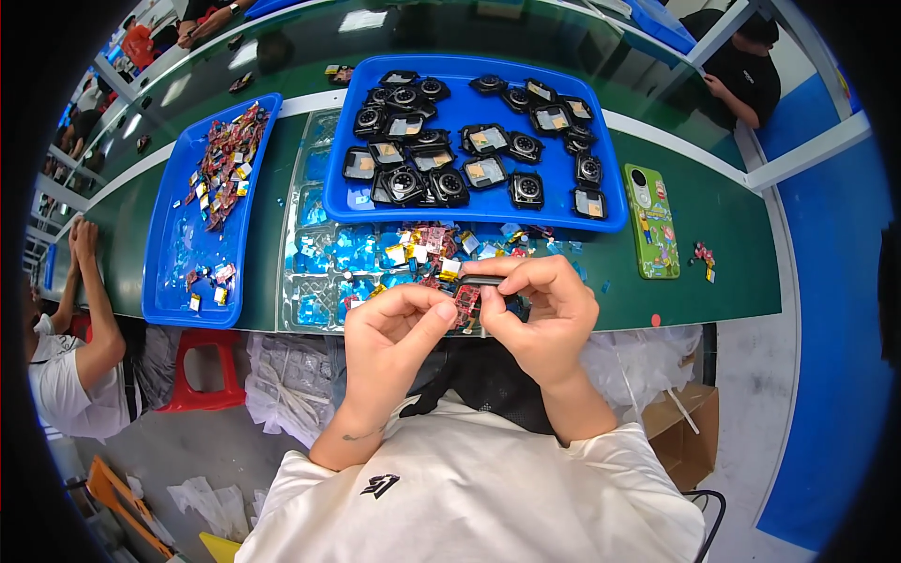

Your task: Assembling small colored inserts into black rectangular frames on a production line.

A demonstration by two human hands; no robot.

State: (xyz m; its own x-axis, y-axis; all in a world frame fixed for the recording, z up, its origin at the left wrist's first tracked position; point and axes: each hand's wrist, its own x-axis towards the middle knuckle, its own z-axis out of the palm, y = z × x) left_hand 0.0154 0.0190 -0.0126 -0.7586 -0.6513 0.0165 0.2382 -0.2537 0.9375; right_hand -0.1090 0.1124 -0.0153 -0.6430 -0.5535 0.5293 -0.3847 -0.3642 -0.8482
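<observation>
In front of my chest, both hands meet over the near table edge. My right hand (547, 314) pinches a black smartwatch case (485, 280), seen nearly edge-on. A small red circuit board (467, 300) sits just below the case, between my hands. The fingertips and thumb of my left hand (396, 338) are closed at the board's left side, and their exact contact is partly hidden. Beneath my hands, a clear compartment tray (293, 246) carries loose red boards, yellow-and-silver batteries (399, 253) and blue film pieces (314, 308).
Behind the clear tray, a blue tray (615, 202) holds many black watch cases (526, 190). Another blue tray (156, 281) at left contains red boards and batteries. A green phone (654, 225) and small parts (704, 258) lie at right. A co-worker's arms (94, 281) rest at far left.
</observation>
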